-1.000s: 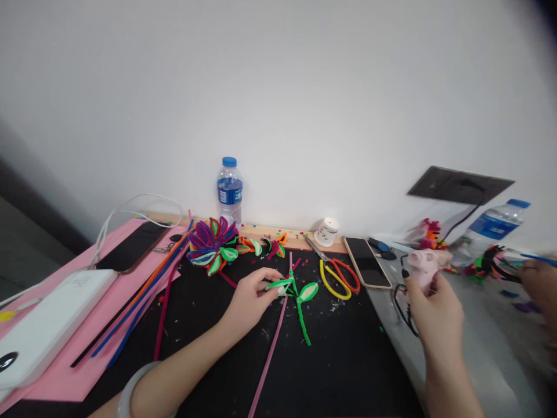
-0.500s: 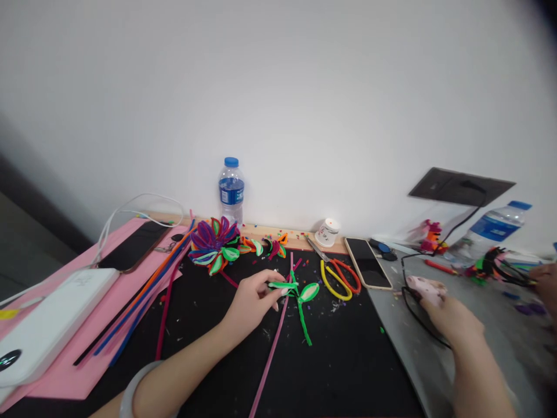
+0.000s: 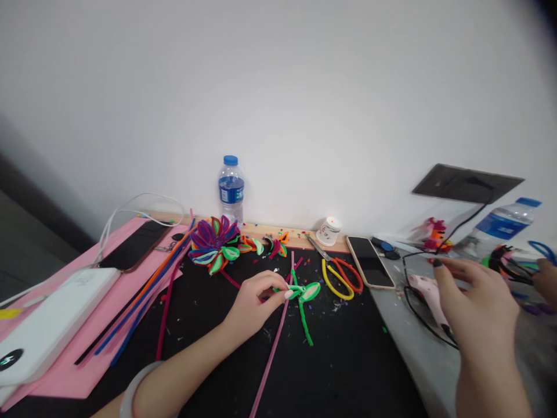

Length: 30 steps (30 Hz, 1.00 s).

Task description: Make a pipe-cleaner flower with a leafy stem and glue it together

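My left hand [image 3: 263, 295] is closed in a pinch on a green pipe-cleaner leaf [image 3: 296, 288], part of a green stem [image 3: 305, 322] lying on the black mat. A second green leaf [image 3: 311, 291] with a pale centre sticks out to the right of the stem. Beneath them runs a long pink pipe cleaner [image 3: 272, 357]. On the right, my right hand [image 3: 481, 305] has its thumb and fingers apart, with nothing visible between them. It is beside a pink glue gun [image 3: 429, 295] with a black cord, and partly covers a red stick behind it.
Yellow-and-orange scissors [image 3: 337, 278], a phone [image 3: 371, 262] and a paper cup [image 3: 328, 231] lie beyond the stem. A multicoloured pipe-cleaner flower [image 3: 214, 244] sits before a water bottle [image 3: 231, 188]. At left is a white power bank [image 3: 56, 325]. Another person's hand [image 3: 546, 281] shows far right.
My right hand has let go of the pink glue gun and moved right and up, its fingers spreading. The left hand's pinch has turned the green leaf slightly toward the stem.
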{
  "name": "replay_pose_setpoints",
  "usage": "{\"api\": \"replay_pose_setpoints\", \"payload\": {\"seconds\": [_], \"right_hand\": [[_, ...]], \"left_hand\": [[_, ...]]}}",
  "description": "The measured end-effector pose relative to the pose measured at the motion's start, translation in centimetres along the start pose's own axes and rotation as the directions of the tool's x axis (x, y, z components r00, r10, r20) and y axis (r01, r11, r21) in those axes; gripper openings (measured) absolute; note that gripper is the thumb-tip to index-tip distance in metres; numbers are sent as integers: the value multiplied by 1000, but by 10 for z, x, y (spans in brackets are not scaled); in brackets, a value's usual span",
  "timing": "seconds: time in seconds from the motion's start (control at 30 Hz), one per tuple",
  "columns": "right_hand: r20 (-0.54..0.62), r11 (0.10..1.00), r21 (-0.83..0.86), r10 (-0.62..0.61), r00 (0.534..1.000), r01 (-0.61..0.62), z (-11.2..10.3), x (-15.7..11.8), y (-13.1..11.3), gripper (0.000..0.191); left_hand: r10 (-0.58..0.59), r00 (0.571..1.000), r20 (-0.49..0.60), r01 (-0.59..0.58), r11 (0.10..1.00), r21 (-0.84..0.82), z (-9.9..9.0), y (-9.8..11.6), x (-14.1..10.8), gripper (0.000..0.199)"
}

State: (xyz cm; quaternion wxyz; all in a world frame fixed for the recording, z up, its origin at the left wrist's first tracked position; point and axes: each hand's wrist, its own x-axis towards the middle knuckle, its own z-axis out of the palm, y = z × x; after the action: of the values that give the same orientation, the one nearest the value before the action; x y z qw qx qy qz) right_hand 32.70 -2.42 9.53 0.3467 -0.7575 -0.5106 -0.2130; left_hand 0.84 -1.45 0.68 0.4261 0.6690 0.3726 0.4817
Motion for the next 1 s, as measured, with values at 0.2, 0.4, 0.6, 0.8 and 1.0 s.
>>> {"api": "replay_pose_setpoints", "payload": {"seconds": [0.2, 0.4, 0.6, 0.8, 1.0], "right_hand": [[12, 926, 317, -222, 975, 207, 28, -23, -39, 14], [148, 860, 467, -307, 940, 207, 58, -44, -55, 13], [278, 829, 532, -365, 888, 174, 62, -59, -56, 14], [358, 807, 581, -370, 857, 106, 62, -65, -56, 13], [401, 806, 587, -362, 841, 67, 61, -67, -57, 13]], "left_hand": [[52, 998, 21, -55, 985, 165, -1, 2, 0, 3], [113, 964, 241, -155, 974, 164, 1, -4, -1, 5], [103, 947, 305, -170, 965, 201, 3, -5, 0, 6], [63, 941, 334, -153, 956, 250, 2, -6, 0, 7], [26, 933, 359, -141, 944, 297, 3, -4, 1, 7]]}}
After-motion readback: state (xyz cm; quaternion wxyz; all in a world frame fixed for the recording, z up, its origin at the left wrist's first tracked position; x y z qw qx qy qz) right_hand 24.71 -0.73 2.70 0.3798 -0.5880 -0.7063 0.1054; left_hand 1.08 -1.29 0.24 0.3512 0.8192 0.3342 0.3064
